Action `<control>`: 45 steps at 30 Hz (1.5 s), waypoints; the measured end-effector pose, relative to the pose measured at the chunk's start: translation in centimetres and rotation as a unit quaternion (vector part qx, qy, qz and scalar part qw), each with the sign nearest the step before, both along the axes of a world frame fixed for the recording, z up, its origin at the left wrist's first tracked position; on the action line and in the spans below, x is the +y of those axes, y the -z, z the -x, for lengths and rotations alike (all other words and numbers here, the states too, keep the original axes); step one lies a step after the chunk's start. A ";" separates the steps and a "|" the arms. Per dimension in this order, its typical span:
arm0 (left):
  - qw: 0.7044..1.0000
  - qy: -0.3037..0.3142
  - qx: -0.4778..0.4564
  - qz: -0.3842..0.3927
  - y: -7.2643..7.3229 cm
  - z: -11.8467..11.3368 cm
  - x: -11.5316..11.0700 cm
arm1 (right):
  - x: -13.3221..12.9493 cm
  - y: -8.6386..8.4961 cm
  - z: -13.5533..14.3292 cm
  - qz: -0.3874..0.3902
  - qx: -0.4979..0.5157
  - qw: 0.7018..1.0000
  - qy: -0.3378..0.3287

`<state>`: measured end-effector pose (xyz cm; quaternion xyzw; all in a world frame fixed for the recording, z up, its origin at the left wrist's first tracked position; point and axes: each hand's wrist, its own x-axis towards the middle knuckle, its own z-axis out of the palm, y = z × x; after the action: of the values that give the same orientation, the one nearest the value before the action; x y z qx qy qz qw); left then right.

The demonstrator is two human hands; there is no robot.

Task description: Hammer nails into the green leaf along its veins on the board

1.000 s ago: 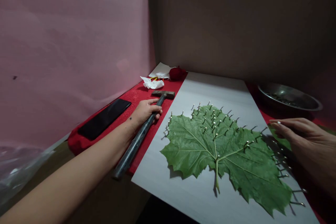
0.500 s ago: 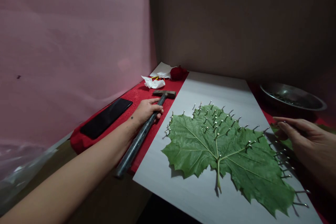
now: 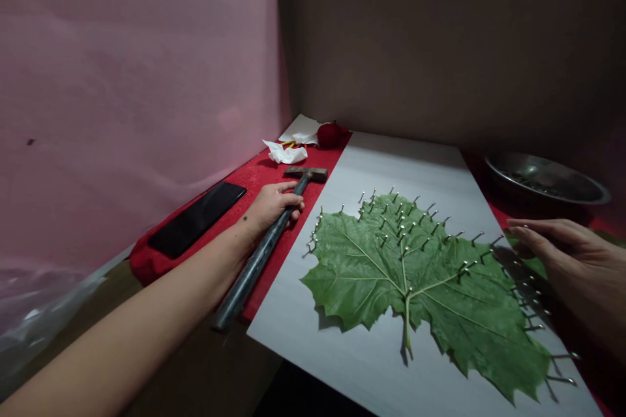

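A large green leaf (image 3: 420, 290) lies flat on a white board (image 3: 391, 163), with several small nails (image 3: 398, 215) standing along its top and right edges. My left hand (image 3: 274, 203) is wrapped around the dark handle of a hammer (image 3: 264, 247) that rests on the red cloth left of the board, its head pointing away from me. At the board's right edge my right hand (image 3: 567, 254) lies palm down with the fingers stretched out, beside the leaf's right lobe and the nails there. It holds nothing that I can see.
A black phone (image 3: 195, 218) lies on the red cloth (image 3: 254, 176) at the left. Crumpled white paper (image 3: 286, 153) and a red ball (image 3: 330, 135) sit in the far corner. A metal bowl (image 3: 545, 181) stands at the back right. Walls close in on the left and behind.
My right hand's fingers curled slightly half a second ago and are now flat again. The left hand and hammer have stayed put.
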<state>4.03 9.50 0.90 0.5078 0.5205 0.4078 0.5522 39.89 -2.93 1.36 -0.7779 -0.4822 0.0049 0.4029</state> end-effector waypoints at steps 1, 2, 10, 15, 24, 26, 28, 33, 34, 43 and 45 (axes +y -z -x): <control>1.000 0.000 -0.001 0.000 0.0 0.0 0.0 | 0.0 0.0 0.0 -0.001 -0.001 1.000 0.000; 1.000 0.000 -0.001 0.001 0.0 0.0 0.0 | 0.0 0.0 0.0 -0.001 -0.004 1.000 0.000; 1.000 -0.006 -0.004 0.003 0.3 0.1 0.2 | 0.0 0.6 -0.8 -0.006 -0.039 0.999 -0.016; 1.000 -0.006 0.001 0.002 0.3 0.2 0.3 | 0.3 0.6 -0.7 -0.004 -0.047 0.999 -0.005; 1.000 0.000 0.010 -0.005 0.2 0.2 0.1 | 0.1 0.6 -0.8 0.005 -0.038 0.999 0.003; 1.000 -0.001 0.012 -0.006 0.1 0.1 0.1 | 0.1 0.6 -0.9 0.005 -0.041 0.999 0.004; 1.000 -0.002 0.012 -0.006 0.1 0.1 0.1 | 0.2 0.6 -0.8 0.007 -0.036 0.999 0.003; 1.000 -0.004 0.013 -0.005 0.2 0.1 0.2 | 0.3 0.5 -0.6 0.008 -0.026 1.000 0.003; 1.000 -0.003 0.013 -0.005 0.2 0.2 0.2 | 0.3 0.5 -0.6 0.008 -0.024 1.000 0.006; 1.000 -0.004 0.004 0.001 0.3 0.2 0.3 | 0.1 -0.1 -0.1 0.034 0.035 0.998 0.034; 1.000 -0.004 0.003 0.002 0.3 0.2 0.3 | 0.1 -0.2 -0.1 0.037 0.034 0.998 0.037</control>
<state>3.81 9.85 0.58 0.5062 0.5245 0.4076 0.5500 40.02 -2.83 1.54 -0.8087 -0.4389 0.0345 0.3901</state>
